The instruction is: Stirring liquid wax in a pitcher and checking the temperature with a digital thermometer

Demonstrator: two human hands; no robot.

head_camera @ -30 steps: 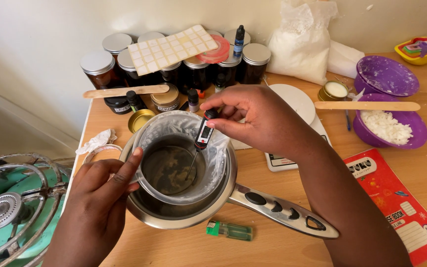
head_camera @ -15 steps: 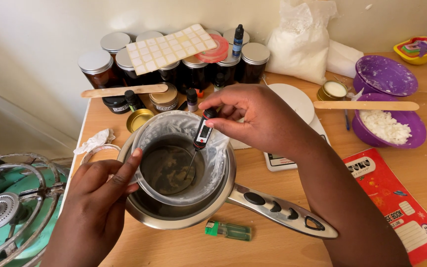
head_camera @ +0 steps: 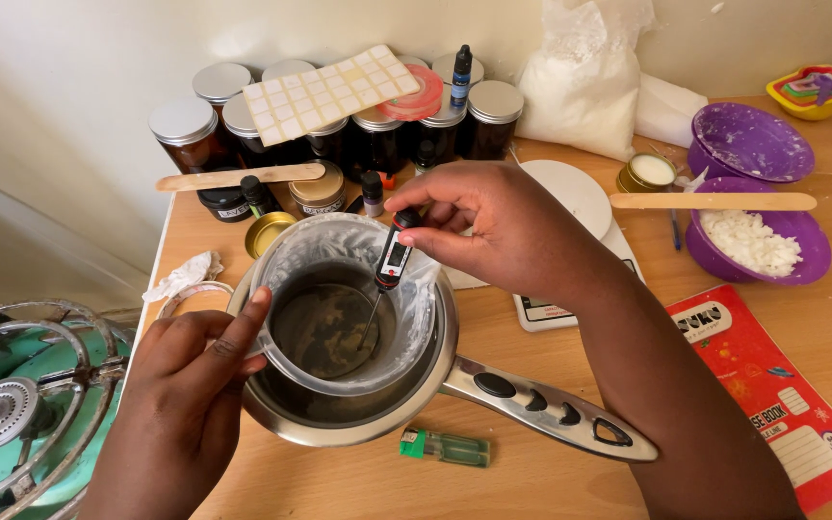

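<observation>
A clear plastic jug (head_camera: 339, 252) with dark melted liquid sits inside a steel saucepan (head_camera: 387, 409) on a wooden table. My right hand (head_camera: 503, 226) pinches a black probe thermometer (head_camera: 393, 258) by its top, with the thin probe dipping into the liquid. My left hand (head_camera: 199, 361) grips the jug's left rim, thumb hooked over the edge. The saucepan's handle (head_camera: 551, 409) points toward the lower right.
Dark lidded jars (head_camera: 358, 125), a white tray and small bottles crowd the back. Purple bowls (head_camera: 758, 236) with white flakes, wooden sticks, a white scale (head_camera: 570, 202) and a red booklet (head_camera: 782, 385) lie to the right. A green lighter (head_camera: 445, 447) lies in front. A gas burner (head_camera: 12, 404) is at left.
The thermometer has tilted slightly and stays in the liquid. Both hands hold nearly the same places; the view has barely shifted.
</observation>
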